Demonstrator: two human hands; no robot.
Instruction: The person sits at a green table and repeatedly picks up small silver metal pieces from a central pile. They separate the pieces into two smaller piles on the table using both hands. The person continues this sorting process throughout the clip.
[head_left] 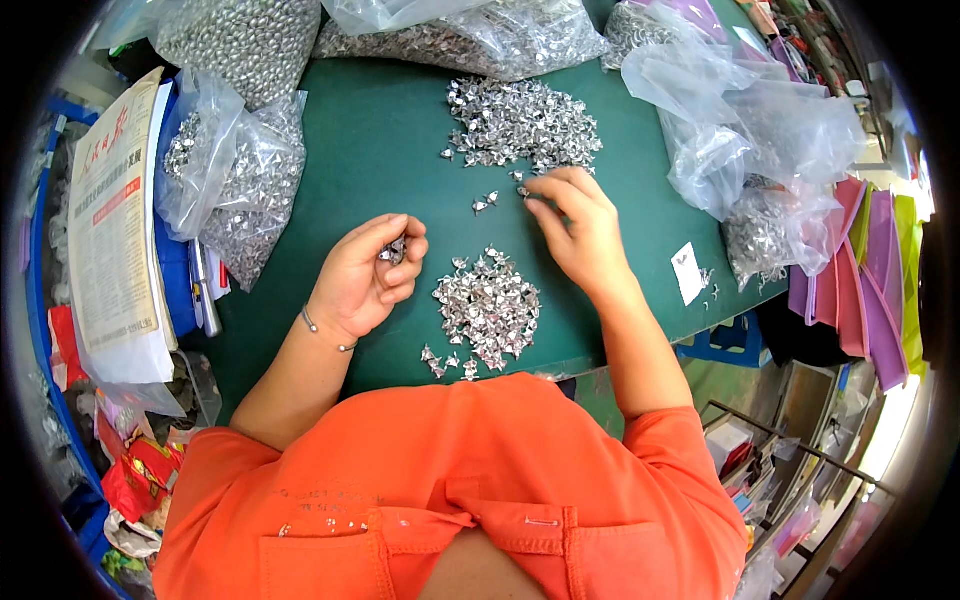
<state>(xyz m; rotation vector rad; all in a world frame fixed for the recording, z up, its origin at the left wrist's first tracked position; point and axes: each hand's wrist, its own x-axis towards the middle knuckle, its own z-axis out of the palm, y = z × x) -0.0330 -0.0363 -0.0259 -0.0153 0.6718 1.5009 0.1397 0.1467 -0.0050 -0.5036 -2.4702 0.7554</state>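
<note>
My left hand (pixel 362 278) is raised over the left of the green table, fingers curled around small silvery metal pieces (pixel 394 250); how many it holds is hidden. A thin bracelet (pixel 326 333) circles that wrist. My right hand (pixel 583 228) reaches ahead, thumb and forefinger pinching one small metal piece (pixel 523 191) just short of the far pile of metal pieces (pixel 525 120). A few loose pieces (pixel 485 202) lie to its left. Nearer my body is a second pile of similar pieces (pixel 488 308), with several strays at its front left.
Plastic bags of metal parts (pixel 460 42) line the back of the green table (pixel 400 130). Another bag (pixel 250 180) stands left beside newspapers (pixel 115 220) and pens (pixel 208 290). Rightward are a clear bag (pixel 760 215), a white paper slip (pixel 687 273) and coloured folders (pixel 870 270).
</note>
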